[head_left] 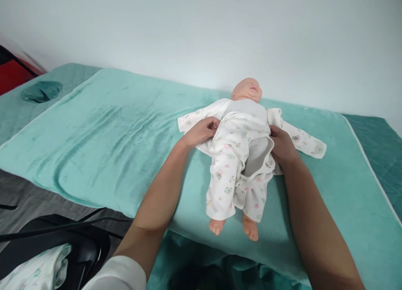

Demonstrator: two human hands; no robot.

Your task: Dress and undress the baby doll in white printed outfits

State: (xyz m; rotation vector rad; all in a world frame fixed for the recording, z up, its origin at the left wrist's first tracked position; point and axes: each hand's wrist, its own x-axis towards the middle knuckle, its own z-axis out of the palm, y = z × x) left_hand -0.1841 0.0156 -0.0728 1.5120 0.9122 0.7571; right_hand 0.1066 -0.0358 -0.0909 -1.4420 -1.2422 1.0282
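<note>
A baby doll point(248, 88) lies on its back, head toward the wall and bare feet toward me. It wears white printed baby trousers point(228, 156), pulled high over its belly. One leg's cloth gapes, showing a plain pale inner side. A matching long-sleeved top point(306, 141) is spread out flat beneath the doll, a sleeve to each side. My left hand point(202, 131) is closed at the left side of the trousers' waist, fingertips partly hidden. At the right side, my right hand point(283, 145) is closed on the trousers' edge beside the gap; its fingers are partly covered by cloth.
The doll lies on a bed with a green velvety cover point(94, 126), set against a white wall point(188, 34). A face hole point(42, 91) opens at the bed's left end. At lower left, a folded printed cloth point(40, 269) lies on a black chair point(78, 244).
</note>
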